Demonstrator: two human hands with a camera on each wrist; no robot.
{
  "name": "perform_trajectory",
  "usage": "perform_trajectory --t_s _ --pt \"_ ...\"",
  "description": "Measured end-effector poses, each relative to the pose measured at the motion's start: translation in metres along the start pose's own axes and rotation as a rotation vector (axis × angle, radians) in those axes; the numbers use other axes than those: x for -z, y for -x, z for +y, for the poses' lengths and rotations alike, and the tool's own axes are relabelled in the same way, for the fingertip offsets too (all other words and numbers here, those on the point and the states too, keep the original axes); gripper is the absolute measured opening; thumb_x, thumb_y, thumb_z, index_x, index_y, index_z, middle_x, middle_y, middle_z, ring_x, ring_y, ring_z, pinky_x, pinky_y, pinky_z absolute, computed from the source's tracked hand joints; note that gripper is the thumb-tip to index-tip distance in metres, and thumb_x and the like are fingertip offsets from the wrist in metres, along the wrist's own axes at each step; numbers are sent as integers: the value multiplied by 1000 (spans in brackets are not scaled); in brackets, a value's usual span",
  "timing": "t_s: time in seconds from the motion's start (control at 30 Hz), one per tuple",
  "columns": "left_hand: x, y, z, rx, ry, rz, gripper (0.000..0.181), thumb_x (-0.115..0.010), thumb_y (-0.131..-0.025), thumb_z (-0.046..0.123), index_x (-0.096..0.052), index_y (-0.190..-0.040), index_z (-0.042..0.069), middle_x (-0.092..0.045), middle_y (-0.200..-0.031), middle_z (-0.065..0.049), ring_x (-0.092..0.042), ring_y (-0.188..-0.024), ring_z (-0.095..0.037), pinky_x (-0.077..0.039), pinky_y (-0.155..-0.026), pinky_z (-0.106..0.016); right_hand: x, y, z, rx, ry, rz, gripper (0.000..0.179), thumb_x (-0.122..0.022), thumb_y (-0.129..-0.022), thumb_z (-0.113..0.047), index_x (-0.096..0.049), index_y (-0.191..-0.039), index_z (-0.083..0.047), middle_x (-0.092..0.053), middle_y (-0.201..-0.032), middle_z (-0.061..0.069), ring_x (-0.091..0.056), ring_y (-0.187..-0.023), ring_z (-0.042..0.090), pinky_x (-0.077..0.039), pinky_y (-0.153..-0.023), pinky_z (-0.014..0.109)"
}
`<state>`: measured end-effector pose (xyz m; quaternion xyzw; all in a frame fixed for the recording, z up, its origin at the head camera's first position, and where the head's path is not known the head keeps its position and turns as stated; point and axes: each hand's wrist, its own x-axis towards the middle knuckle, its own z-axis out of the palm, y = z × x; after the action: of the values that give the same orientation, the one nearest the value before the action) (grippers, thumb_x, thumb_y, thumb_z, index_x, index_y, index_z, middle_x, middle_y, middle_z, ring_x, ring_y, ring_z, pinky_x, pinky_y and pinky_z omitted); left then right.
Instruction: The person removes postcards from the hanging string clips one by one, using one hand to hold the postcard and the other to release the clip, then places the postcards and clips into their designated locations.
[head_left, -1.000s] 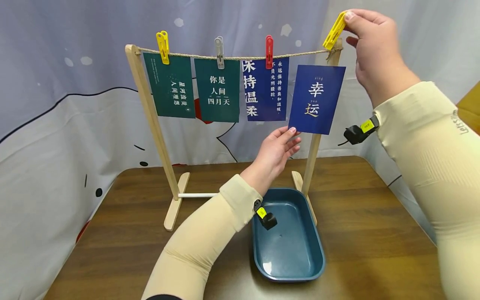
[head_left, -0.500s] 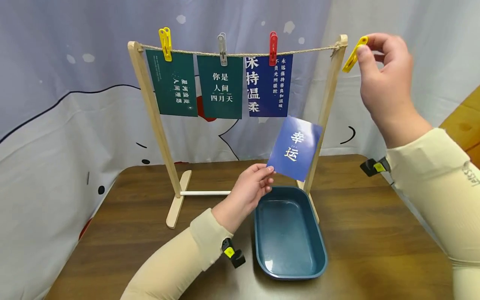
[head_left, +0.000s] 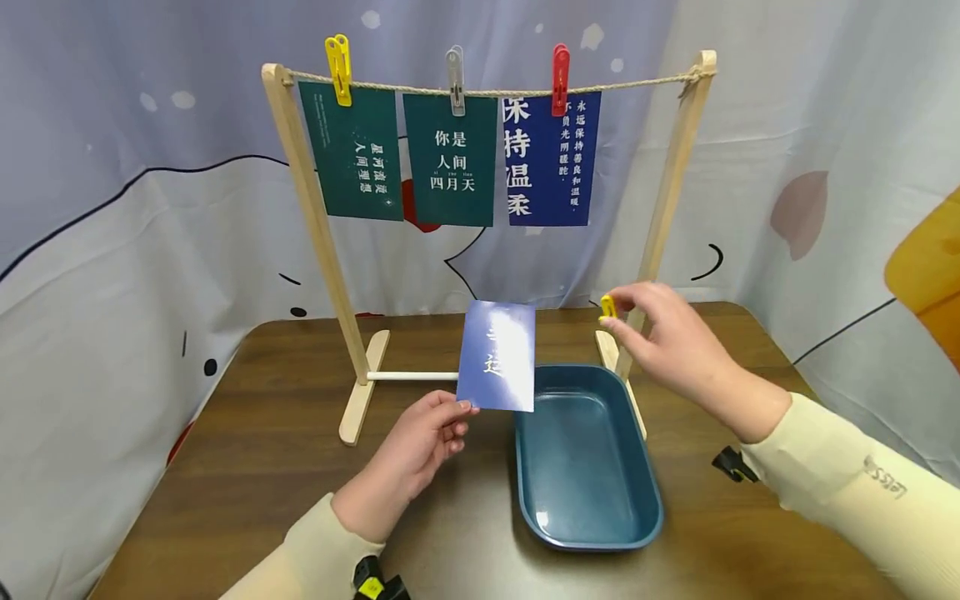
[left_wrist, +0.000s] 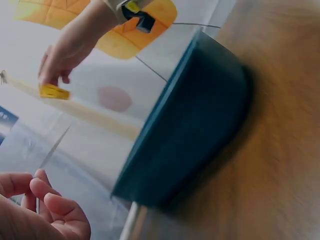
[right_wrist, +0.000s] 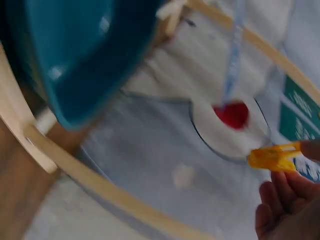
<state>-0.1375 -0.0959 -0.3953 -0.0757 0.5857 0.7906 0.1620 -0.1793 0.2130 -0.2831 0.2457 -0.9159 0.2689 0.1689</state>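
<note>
1. The left hand (head_left: 416, 442) pinches a blue card (head_left: 491, 362) at its near left corner, between the thumb and the fingers; the other fingers are bent loosely below.
2. This card is in the air, its face with white writing turned up and shining from the light. In the head view its right edge covers a little of the blue tray (head_left: 588, 467) at the far left corner.
3. The right hand (head_left: 671, 342) pinches a yellow clip (head_left: 608, 307) by one end — the thumb on one side, the fingers on the other. The clip is in the air near the right post (head_left: 671, 183); whether it is squeezed apart, I cannot tell.
4. On the rope (head_left: 637, 87) hang three cards: a dark green card (head_left: 348, 146) under another yellow clip (head_left: 339, 71), a second green card (head_left: 452, 200) under a grey clip (head_left: 456, 81), and a dark blue card (head_left: 550, 167) under a red clip (head_left: 560, 81).
5. The tray stands on the wooden table (head_left: 247, 467) — the patterned curtain (head_left: 135, 333) is behind.
</note>
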Motion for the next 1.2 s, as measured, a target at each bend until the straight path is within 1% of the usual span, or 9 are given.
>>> perform_trajectory --t_s 0.17,0.37,0.5,0.77,0.9,1.0,1.1,1.17,1.2 --pt "21 14 -5 35 -71 45 8 -59 -95 6 -52 -91 7 -65 -91 -4 -46 -65 -8 -37 -54 -21 -35 15 5 75 74 -232 24 -74 -90 -19 -69 -108 -5 -66 -94 3 -58 -88 20 -49 -81 40" --pt "35 26 -21 120 -153 102 8 -62 -92 8 -55 -89 6 -66 -90 -3 -47 -64 -7 -37 -52 -20 -67 29 17 214 198 -440 21 -76 -87 -23 -72 -100 -7 -65 -87 -4 -57 -81 13 -49 -79 37" --pt "42 33 -31 182 -206 99 9 -61 -93 11 -55 -94 4 -68 -92 -3 -49 -66 -7 -38 -53 -20 -79 31 22 235 235 -540 19 -75 -88 -24 -71 -98 -9 -62 -83 -5 -53 -77 13 -47 -75 37" --pt "55 43 -41 263 -212 50 16 -60 -95 17 -51 -100 5 -66 -92 -1 -53 -68 -10 -40 -56 -23 -95 28 31 230 221 -630 13 -75 -87 -23 -67 -88 -12 -51 -71 -7 -46 -69 13 -41 -67 34" --pt "63 46 -42 300 -203 27 18 -60 -94 22 -50 -100 8 -58 -85 1 -48 -66 -10 -36 -54 -22 -99 27 34 239 214 -663 14 -75 -87 -22 -65 -83 -14 -47 -69 -8 -43 -66 12 -39 -65 32" --pt "68 48 -41 316 -207 19 20 -60 -94 25 -48 -98 9 -52 -82 1 -45 -64 -10 -33 -52 -21 -102 25 36 240 204 -680 13 -75 -87 -22 -67 -86 -13 -51 -71 -7 -45 -67 11 -42 -66 32" --pt "69 50 -36 302 -241 22 21 -61 -94 26 -49 -96 9 -51 -83 0 -45 -65 -11 -33 -52 -21 -106 23 37 235 203 -702 14 -75 -88 -24 -69 -88 -12 -53 -71 -7 -47 -68 11 -43 -67 32" --pt "69 50 -31 241 -341 21 21 -63 -94 26 -51 -96 8 -52 -83 -3 -47 -66 -13 -36 -52 -23 -109 21 38 236 208 -713 14 -75 -88 -24 -69 -89 -12 -52 -71 -7 -47 -68 12 -44 -67 32" --pt "67 50 -28 191 -425 20 21 -64 -94 25 -52 -96 7 -53 -84 -4 -49 -66 -14 -38 -53 -25 -110 21 38 233 212 -720 14 -75 -88 -24 -69 -89 -12 -51 -71 -7 -47 -68 12 -44 -67 32"
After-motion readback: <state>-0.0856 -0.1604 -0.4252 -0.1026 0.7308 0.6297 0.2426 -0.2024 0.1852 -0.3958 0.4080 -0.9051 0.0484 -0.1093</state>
